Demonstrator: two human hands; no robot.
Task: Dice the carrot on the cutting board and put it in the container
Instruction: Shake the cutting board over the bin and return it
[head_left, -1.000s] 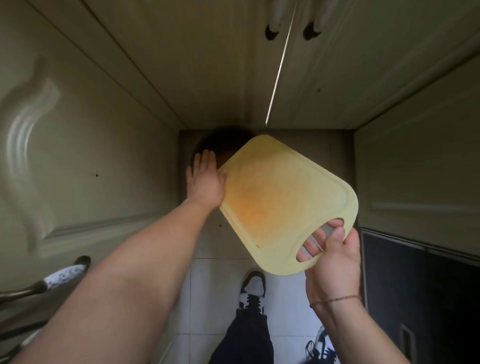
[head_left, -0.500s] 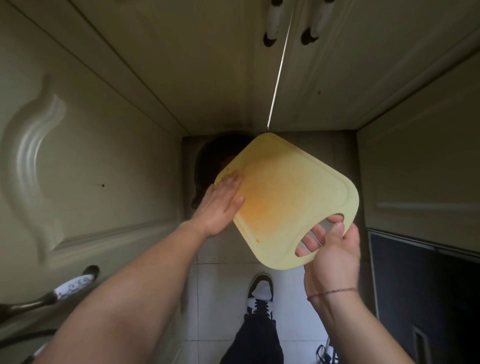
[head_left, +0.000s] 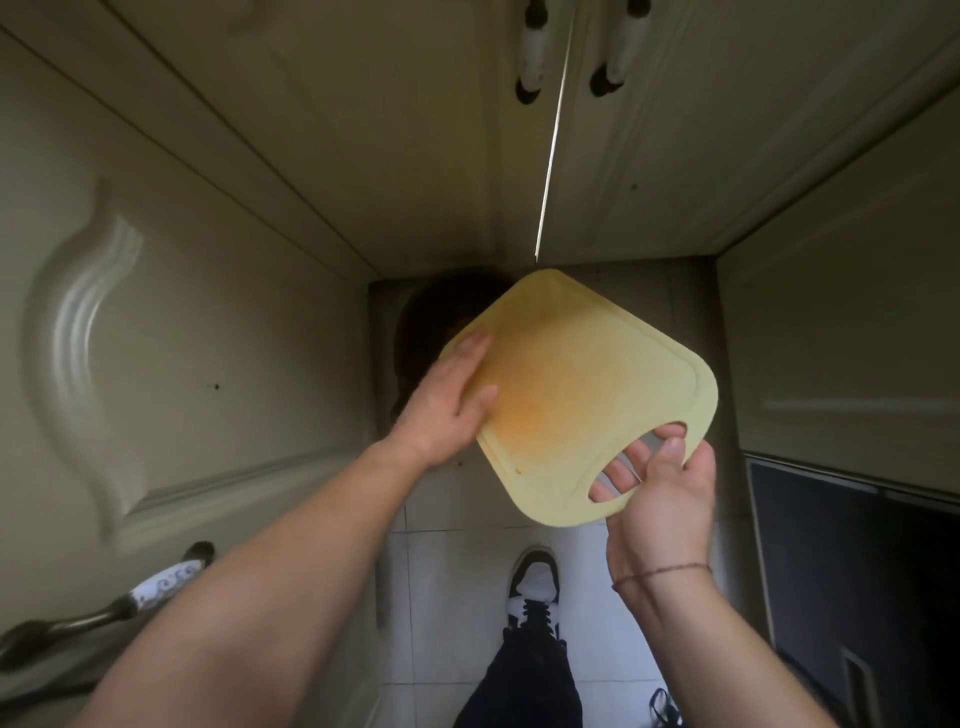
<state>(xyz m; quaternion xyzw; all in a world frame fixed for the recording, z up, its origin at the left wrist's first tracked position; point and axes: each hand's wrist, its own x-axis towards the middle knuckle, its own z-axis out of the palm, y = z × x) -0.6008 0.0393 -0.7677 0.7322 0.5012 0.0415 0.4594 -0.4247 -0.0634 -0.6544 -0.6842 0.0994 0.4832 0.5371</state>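
I see my left hand laid flat, fingers straight, on the left part of the yellow cutting board, which is held tilted in the air above a dark round bin on the floor. At the board's lower right, my right hand grips its handle slot, fingers curled through. A tiny orange carrot bit clings near the board's lower edge.
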